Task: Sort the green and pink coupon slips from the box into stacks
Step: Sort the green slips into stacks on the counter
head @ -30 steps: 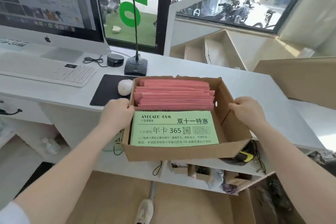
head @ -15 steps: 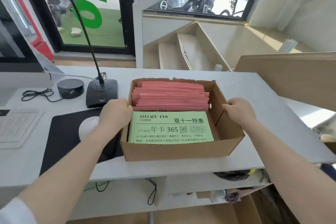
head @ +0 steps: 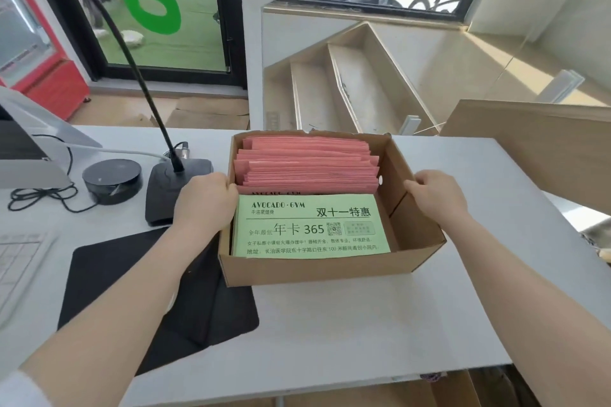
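Your white desk [head: 446,291] fills the view, and the open cardboard box [head: 317,269] sits square in the middle of it, its near left corner overlapping the black mouse mat [head: 109,284]. You've got the box by both side walls. Your left hand [head: 206,200] is curled over the left rim, fingertips hooked inside against the edge of the paper. Your right hand [head: 436,193] is curled over the top of the right wall, gripping the cardboard.

Inside, the pink slips [head: 307,160] are piled thick in the far half, edges fanned and a bit uneven. The green slips [head: 309,230] lie flat in the near half, printed face up, "AVOCADO · GYM" and "365" readable on the top one. Both colours are in the box; the strip along its right wall is bare cardboard.

Off to your left: the gooseneck microphone base [head: 165,192] just behind your left wrist, then a small round black puck [head: 112,180] with its cable.
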A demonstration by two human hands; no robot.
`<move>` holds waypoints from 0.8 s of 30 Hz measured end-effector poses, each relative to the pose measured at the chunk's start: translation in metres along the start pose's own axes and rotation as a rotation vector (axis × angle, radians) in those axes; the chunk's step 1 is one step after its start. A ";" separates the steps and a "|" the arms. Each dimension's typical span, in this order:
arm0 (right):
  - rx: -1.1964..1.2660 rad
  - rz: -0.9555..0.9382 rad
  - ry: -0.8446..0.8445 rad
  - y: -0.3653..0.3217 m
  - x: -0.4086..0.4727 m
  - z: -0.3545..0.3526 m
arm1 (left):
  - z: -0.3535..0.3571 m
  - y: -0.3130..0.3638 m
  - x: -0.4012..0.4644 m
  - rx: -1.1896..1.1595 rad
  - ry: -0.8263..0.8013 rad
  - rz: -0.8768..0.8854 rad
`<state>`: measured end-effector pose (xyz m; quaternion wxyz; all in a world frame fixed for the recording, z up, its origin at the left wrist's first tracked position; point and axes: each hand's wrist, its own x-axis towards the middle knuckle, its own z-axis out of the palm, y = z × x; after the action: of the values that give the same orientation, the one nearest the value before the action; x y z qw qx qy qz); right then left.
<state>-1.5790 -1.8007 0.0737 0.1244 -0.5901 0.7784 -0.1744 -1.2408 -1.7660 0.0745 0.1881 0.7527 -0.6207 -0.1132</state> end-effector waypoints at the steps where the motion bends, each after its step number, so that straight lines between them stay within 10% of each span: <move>1: -0.011 0.004 -0.007 -0.001 -0.002 -0.001 | -0.001 0.002 -0.002 0.016 0.007 -0.006; 4: -0.155 -0.053 0.087 -0.009 -0.016 -0.004 | -0.006 0.012 -0.012 0.150 0.159 0.067; 9: 0.023 -0.281 0.217 -0.035 -0.062 -0.005 | -0.009 0.038 -0.026 0.058 0.133 0.751; 13: 0.072 -0.064 -0.408 -0.048 -0.068 0.004 | 0.002 0.049 -0.021 0.164 -0.343 0.618; 24: 0.620 0.044 -0.364 -0.054 -0.075 0.002 | 0.007 0.054 -0.019 0.243 -0.318 0.555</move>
<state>-1.5102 -1.7418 0.0939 0.4380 -0.5286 0.6661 -0.2915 -1.2957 -1.7575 0.0900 0.0216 0.5449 -0.8324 -0.0987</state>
